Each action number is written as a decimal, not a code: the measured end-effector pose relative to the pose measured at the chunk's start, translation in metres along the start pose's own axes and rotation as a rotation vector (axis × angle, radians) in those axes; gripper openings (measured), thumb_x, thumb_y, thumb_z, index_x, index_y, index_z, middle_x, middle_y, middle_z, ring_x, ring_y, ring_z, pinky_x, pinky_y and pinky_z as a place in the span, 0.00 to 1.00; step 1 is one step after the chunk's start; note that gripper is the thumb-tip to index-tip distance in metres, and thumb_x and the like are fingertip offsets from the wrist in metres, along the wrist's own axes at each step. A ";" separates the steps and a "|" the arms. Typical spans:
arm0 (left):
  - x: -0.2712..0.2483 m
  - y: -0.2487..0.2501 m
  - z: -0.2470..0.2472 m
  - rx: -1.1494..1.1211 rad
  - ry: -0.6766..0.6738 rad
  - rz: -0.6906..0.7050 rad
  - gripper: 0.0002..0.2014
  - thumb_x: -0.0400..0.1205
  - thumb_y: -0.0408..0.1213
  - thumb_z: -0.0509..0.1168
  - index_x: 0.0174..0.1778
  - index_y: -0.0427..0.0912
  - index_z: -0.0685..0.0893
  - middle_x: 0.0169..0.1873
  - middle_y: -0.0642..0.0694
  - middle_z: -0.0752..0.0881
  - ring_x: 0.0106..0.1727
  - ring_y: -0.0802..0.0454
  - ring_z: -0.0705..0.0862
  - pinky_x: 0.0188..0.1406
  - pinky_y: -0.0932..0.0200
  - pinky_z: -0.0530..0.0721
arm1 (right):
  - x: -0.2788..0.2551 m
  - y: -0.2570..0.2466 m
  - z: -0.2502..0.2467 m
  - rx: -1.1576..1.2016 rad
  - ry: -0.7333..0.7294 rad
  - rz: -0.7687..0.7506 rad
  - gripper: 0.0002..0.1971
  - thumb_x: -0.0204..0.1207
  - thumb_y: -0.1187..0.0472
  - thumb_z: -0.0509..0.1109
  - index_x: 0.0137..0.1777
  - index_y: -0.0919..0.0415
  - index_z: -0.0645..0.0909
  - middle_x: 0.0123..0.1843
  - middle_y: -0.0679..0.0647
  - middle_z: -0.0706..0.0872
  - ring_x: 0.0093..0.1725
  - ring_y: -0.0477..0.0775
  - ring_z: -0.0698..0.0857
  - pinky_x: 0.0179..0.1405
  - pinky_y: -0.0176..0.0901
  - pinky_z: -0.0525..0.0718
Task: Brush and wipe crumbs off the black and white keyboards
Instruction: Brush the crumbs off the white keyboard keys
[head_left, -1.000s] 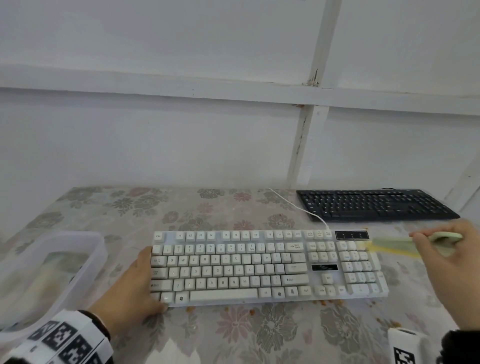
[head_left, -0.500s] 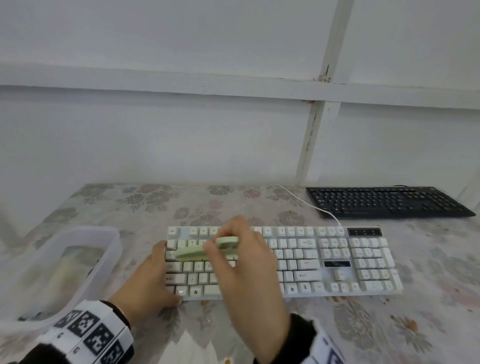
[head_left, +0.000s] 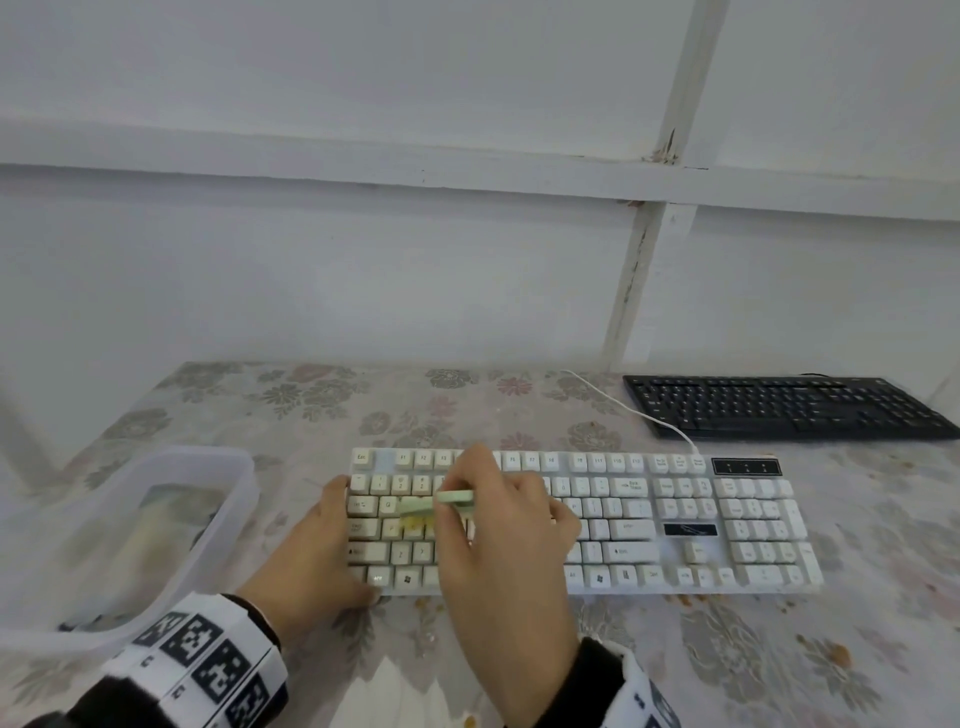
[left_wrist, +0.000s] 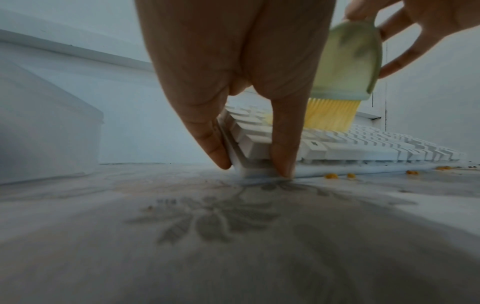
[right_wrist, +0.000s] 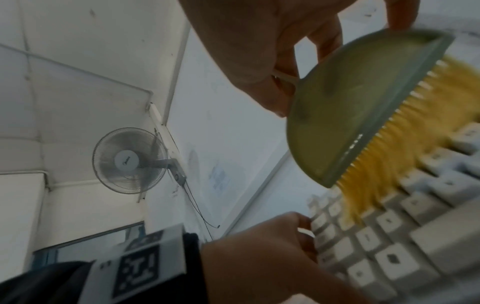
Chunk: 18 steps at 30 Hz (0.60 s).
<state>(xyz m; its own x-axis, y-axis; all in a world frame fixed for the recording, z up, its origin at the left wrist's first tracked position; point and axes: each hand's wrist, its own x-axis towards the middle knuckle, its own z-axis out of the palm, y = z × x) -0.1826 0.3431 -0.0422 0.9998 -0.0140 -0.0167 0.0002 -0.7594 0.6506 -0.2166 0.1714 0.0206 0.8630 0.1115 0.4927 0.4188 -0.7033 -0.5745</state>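
Right hand (head_left: 498, 525): holds the green brush (head_left: 436, 503) on the white keyboard (head_left: 649, 525).
Left hand (head_left: 306, 556): grips the keyboard's left end.

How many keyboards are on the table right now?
2: the white keyboard lies at the near middle under both hands; the black keyboard lies at the far right, by the wall.

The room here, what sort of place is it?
Probably a plain indoor workroom or makeshift test space: bare white panelled walls, a table under a flowered cloth with two keyboards, and a wall-mounted fan. Nothing shows more.
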 end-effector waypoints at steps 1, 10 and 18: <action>0.000 0.000 0.000 0.007 0.001 -0.004 0.44 0.62 0.38 0.79 0.69 0.50 0.59 0.55 0.58 0.78 0.51 0.63 0.80 0.37 0.75 0.78 | 0.000 -0.003 0.001 0.046 -0.023 -0.007 0.03 0.74 0.51 0.57 0.44 0.42 0.64 0.33 0.37 0.74 0.43 0.46 0.77 0.56 0.52 0.68; -0.001 0.004 -0.001 0.018 -0.012 -0.018 0.43 0.63 0.34 0.78 0.67 0.52 0.58 0.53 0.57 0.77 0.48 0.64 0.78 0.35 0.76 0.77 | 0.001 0.005 0.000 -0.011 -0.023 0.036 0.10 0.74 0.56 0.63 0.43 0.42 0.63 0.28 0.33 0.66 0.42 0.47 0.77 0.58 0.57 0.71; -0.002 0.006 -0.002 0.001 -0.018 -0.020 0.42 0.63 0.34 0.78 0.65 0.54 0.57 0.53 0.57 0.78 0.48 0.64 0.79 0.35 0.74 0.78 | 0.002 0.013 -0.019 0.082 -0.132 0.147 0.09 0.83 0.50 0.59 0.41 0.41 0.64 0.38 0.39 0.77 0.47 0.40 0.74 0.65 0.45 0.62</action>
<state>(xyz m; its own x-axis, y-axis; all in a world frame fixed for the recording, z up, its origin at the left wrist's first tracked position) -0.1848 0.3396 -0.0363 0.9990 -0.0105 -0.0436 0.0204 -0.7602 0.6494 -0.2153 0.1494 0.0266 0.9438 0.1071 0.3128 0.3028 -0.6599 -0.6876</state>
